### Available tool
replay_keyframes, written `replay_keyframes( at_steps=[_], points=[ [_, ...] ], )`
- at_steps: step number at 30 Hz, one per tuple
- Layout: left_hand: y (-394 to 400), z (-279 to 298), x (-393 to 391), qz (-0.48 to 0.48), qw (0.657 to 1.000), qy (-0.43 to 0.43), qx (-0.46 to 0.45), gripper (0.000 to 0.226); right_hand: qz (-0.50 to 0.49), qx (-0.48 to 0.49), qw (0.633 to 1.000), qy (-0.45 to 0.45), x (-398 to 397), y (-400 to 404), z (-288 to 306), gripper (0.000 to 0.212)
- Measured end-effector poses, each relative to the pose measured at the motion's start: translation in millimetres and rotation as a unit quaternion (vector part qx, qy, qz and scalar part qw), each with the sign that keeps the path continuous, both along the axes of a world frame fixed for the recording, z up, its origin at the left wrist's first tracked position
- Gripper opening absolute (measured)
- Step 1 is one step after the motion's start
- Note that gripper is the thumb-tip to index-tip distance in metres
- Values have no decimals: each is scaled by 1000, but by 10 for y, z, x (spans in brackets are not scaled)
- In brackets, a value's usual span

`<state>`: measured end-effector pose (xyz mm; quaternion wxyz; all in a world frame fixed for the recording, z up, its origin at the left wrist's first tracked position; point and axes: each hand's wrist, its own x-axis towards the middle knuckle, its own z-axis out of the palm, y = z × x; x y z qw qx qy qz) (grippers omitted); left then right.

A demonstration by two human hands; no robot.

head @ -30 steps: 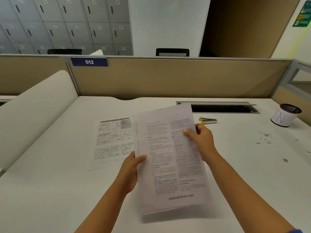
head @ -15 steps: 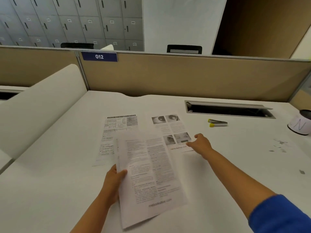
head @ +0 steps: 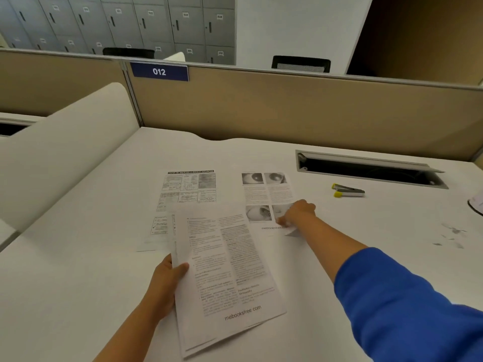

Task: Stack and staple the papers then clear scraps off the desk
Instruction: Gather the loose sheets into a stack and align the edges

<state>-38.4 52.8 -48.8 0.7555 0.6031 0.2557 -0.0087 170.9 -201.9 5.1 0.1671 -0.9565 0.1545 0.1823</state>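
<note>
— DESK 012: What do we hold at the bottom of the frame?

— Our left hand [head: 163,288] pinches the left edge of a stack of printed pages [head: 227,273], thumb on top; its long axis runs from lower centre up toward mid-frame, footer nearest us.

— And the next sheet?

— The eye-photo sheet [head: 266,194] lies flat on the desk [head: 78,270], up and right of the stack, long axis pointing away toward the partition [head: 287,111]. Our right hand [head: 296,214], the nearer one, has fingers curled onto its lower right corner, which looks lifted; we cannot tell whether the pinch is closed.

— What else waits?

— A table-printed sheet [head: 188,189] lies left of it, partly under the stack. The yellow-tipped stapler [head: 347,190] sits further right, lengthwise left to right. Scraps [head: 452,235] dot the right edge.
</note>
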Motion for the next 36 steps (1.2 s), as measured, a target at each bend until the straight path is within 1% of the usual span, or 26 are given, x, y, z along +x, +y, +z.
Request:
replay_keyframes(
  at_steps=[1,2,4,5,7,10,12,14,16,18,21,23,27,30,32,36],
  points=[
    [-1,-8,-2,2,1000,0,0,28,-18,40,999,-8,30,-8,-8,79],
    [-1,-13,-3,2,1000,0,0,28,-33,71,996,-30,53,-24,-15,66],
    [-1,-13,1,-1,1000,0,-5,29,-42,84,992,-88,65,-71,13,35],
    [-2,-9,4,-2,1000,0,-7,29,-35,74,990,-117,59,-93,61,27],
    [-6,6,4,-1,1000,0,-8,28,-5,45,982,-184,40,-117,225,28],
    [-10,35,4,-4,1000,-1,-5,26,30,41,953,-300,46,-118,616,25],
    [-7,43,1,-7,1000,-2,-7,26,31,70,924,-375,30,-110,912,23],
    [-4,41,5,-11,1000,-1,-12,26,27,124,890,-439,-30,-104,1176,20],
    [4,43,9,-15,1000,0,-13,26,19,196,859,-473,-148,-101,1361,18],
    [13,46,6,-19,1000,-2,-14,26,-1,277,844,-459,-297,-99,1427,19],
    [11,48,7,-28,999,-1,-16,27,-48,373,847,-376,-534,-84,1254,27],
    [10,45,11,-29,999,2,-17,27,-61,400,855,-323,-750,-61,988,28],
    [24,50,27,-25,1000,2,-6,28,-66,409,883,-220,-1251,17,404,23],
    [29,58,39,-25,1000,5,-2,29,-72,392,901,-169,-1538,39,76,24],
    [40,62,35,-26,1000,7,-5,29,-65,374,913,-149,-1678,58,-69,22],
    [45,82,22,-23,999,1,-24,29,-50,324,934,-141,-1808,88,-219,17]
  ],
)
